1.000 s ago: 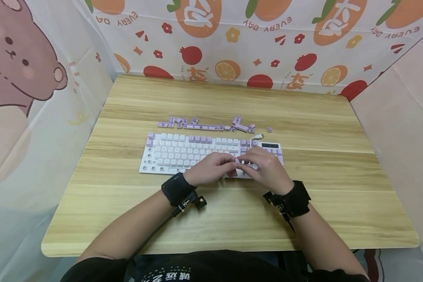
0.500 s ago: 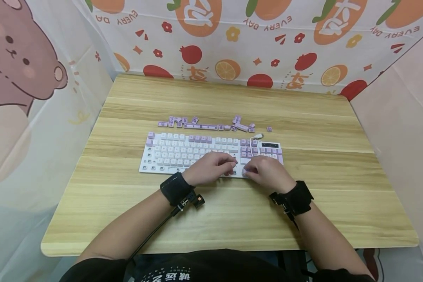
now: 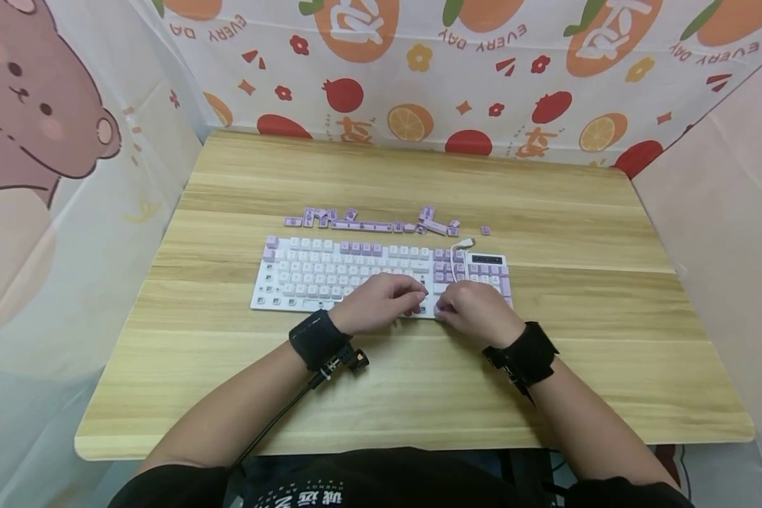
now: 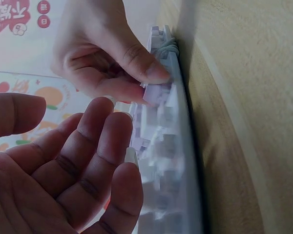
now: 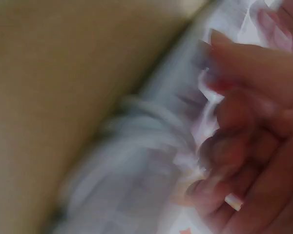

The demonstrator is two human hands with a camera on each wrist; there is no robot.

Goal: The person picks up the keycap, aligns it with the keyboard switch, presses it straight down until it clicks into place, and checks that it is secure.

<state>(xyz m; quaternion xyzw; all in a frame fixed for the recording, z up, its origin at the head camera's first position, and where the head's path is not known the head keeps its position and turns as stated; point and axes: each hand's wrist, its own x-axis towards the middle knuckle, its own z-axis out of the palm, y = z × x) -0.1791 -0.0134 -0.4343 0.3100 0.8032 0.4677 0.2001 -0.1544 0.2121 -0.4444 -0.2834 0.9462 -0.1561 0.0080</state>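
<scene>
A white and lilac keyboard [image 3: 429, 302] lies across the table, with bare switch spots along its left end and front row. My right hand [image 3: 479, 310] is low over its right part. Between thumb and forefinger it pinches a lilac keycap [image 4: 156, 93], down against the keys near the front edge, as the left wrist view shows. My left hand [image 3: 379, 302] hovers over the keyboard just to the left, its fingers [image 4: 90, 126] loosely bent and holding nothing. The right wrist view is blurred, and the right hand's fingers partly cover the keycap.
Loose lilac keycaps [image 3: 362, 226] lie in a row behind the keyboard, a long one among them. One keycap [image 3: 485, 231] sits apart at the right. A white cable [image 3: 463, 243] with its plug lies over the keyboard's right part. Printed cloth [image 3: 419, 92] hangs behind the wooden table [image 3: 387, 395].
My right hand has parted from the left hand's fingertips and moved slightly right and down onto the keyboard with the keycap. My left hand has barely shifted.
</scene>
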